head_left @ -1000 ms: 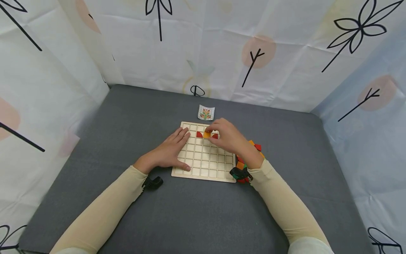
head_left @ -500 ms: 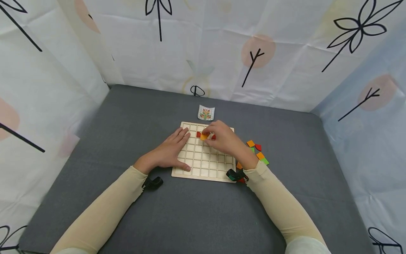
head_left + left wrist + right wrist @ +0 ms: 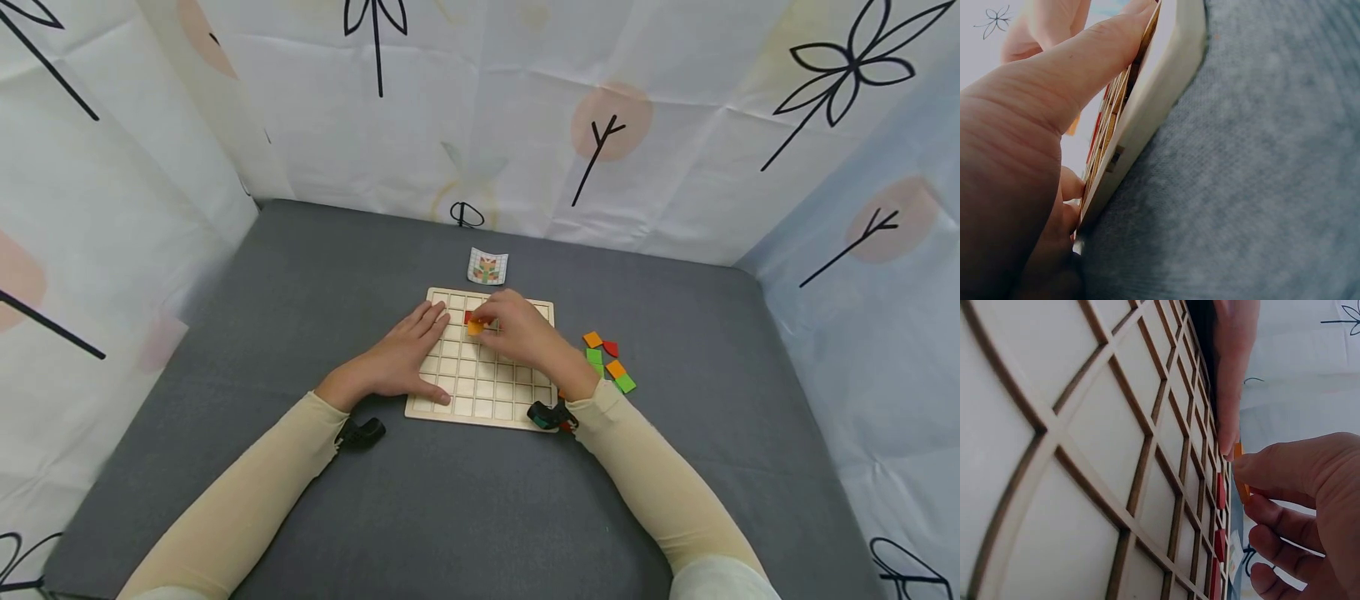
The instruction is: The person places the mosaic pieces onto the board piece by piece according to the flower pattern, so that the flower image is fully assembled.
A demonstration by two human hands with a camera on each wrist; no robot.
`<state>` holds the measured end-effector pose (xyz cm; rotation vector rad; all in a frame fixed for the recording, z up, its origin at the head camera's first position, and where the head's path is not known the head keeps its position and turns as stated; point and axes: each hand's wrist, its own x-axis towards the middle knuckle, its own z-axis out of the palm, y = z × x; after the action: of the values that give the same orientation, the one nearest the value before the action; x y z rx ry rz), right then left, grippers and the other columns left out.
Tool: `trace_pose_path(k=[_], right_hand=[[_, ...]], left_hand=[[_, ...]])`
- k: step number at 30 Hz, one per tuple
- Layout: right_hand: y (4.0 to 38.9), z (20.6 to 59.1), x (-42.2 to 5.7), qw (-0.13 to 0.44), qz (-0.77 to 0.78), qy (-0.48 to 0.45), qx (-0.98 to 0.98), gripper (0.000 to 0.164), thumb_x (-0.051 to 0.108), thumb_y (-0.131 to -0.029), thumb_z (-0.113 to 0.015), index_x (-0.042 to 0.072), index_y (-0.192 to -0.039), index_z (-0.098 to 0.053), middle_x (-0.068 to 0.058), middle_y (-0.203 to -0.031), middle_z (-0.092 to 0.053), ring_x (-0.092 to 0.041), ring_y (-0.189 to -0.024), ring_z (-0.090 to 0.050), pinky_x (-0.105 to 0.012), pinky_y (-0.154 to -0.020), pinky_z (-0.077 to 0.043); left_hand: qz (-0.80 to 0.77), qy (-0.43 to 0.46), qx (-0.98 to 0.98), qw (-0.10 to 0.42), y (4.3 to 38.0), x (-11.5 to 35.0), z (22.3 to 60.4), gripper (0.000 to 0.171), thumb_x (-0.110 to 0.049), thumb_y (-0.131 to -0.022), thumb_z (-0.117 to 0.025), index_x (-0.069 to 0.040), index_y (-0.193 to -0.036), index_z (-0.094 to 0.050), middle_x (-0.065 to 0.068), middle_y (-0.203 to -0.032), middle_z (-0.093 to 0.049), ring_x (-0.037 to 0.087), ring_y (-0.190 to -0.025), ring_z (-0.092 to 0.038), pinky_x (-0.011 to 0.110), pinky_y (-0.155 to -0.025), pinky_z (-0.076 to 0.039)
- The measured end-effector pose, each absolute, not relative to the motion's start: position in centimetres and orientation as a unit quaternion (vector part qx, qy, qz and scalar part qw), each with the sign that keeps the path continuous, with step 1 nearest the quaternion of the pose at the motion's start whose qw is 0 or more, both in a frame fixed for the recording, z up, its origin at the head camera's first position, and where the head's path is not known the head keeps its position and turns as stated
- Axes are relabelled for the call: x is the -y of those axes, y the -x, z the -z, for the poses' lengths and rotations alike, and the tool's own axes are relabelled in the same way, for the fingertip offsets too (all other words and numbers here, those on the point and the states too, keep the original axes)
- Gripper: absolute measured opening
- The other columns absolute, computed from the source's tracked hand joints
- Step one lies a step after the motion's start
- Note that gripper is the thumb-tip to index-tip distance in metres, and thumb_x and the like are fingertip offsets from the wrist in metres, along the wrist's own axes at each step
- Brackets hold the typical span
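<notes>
A wooden grid board [image 3: 483,390] lies on the grey table. My left hand [image 3: 396,357] rests on its left side with fingers spread, and in the left wrist view the thumb [image 3: 1094,56] lies over the board's edge. My right hand [image 3: 521,335] pinches a small orange square tile [image 3: 475,328] between thumb and fingers, over the upper left part of the board. From the right wrist view, the orange tile [image 3: 1243,487] is held above the grid surface. Red pieces [image 3: 1220,490] sit in cells near the board's far side; the right hand partly covers them in the head view.
Loose orange, red and green tiles [image 3: 594,356] lie right of the board, some hidden behind the right wrist. Beyond the board is a small card [image 3: 487,267] with a coloured grid pattern. Patterned white cloth [image 3: 510,150] stands around the back and sides.
My right hand has moved a little left and nearer with the orange tile, uncovering more loose tiles at the right. The left hand has stayed in place.
</notes>
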<state>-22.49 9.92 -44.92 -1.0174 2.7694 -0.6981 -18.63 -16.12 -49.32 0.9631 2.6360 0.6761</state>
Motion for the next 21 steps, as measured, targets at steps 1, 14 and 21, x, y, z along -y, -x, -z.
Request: trace_pose_path(k=[1,14,21], right_hand=[[22.5,45.0,-9.8,0.055,0.227,0.335,-0.913,0.021,0.01,-0.099,-0.08,0.005,-0.119,-0.082,-0.006,-0.113,-0.073,-0.026,-0.11,-0.061,-0.041,-0.096,-0.05],[22.8,46.0,-9.2,0.053,0.204,0.345,-0.915,0.019,0.008,-0.097,-0.079,0.006,-0.115,-0.083,-0.006,-0.109,-0.073,-0.025,-0.106,-0.061,-0.04,-0.094,-0.05],[22.9,46.2,-9.2,0.047,0.2,0.355,-0.912,0.018,0.01,-0.097,-0.081,0.006,-0.114,-0.083,-0.005,-0.108,-0.075,-0.025,-0.104,-0.061,-0.04,-0.093,-0.05]], left_hand=[[-0.228,-0.33,-0.907,0.127,18.6,16.1,49.3,0.135,-0.068,-0.085,-0.085,0.004,-0.172,-0.01,0.021,-0.18,0.001,0.042,-0.165,0.008,0.06,-0.129,-0.009],[-0.22,-0.328,-0.91,0.126,18.5,16.1,49.4,0.134,-0.067,-0.085,-0.085,0.003,-0.172,-0.01,0.02,-0.18,0.0,0.041,-0.165,0.008,0.059,-0.13,-0.009],[-0.219,-0.327,-0.91,0.127,18.6,16.1,49.3,0.135,-0.067,-0.085,-0.085,0.003,-0.172,-0.01,0.02,-0.18,0.001,0.041,-0.165,0.008,0.06,-0.129,-0.009]])
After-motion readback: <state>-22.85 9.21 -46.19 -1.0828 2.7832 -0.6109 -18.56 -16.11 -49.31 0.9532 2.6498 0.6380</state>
